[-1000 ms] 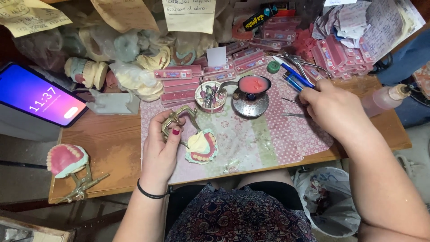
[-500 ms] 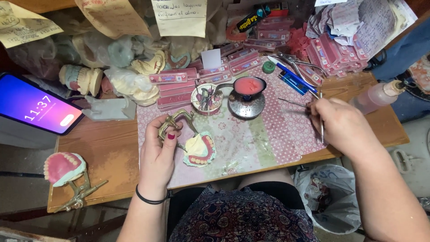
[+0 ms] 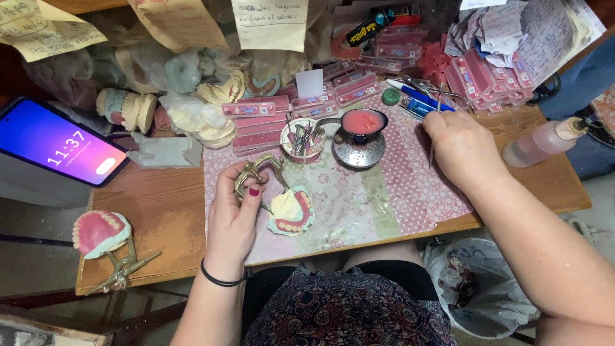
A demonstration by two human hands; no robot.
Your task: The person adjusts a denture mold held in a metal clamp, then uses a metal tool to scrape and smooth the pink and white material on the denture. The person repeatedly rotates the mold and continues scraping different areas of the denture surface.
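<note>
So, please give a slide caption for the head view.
Left hand steadies brass articulator with pink denture model; right hand holds thin metal tool.

A wooden table (image 3: pixel 160 224) is carrying a patterned cloth (image 3: pixel 384 205) under the fingers (image 3: pixel 246 186), and a phone (image 3: pixel 61 142) is lying well left of them.

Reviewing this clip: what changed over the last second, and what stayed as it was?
The right hand, which was down on the patterned mat a second ago, has taken up a thin metal tool and drawn back toward the pens and clutter at the rear. The left hand stayed on the brass articulator holding the denture model. Phone and wax pot unchanged.
</note>
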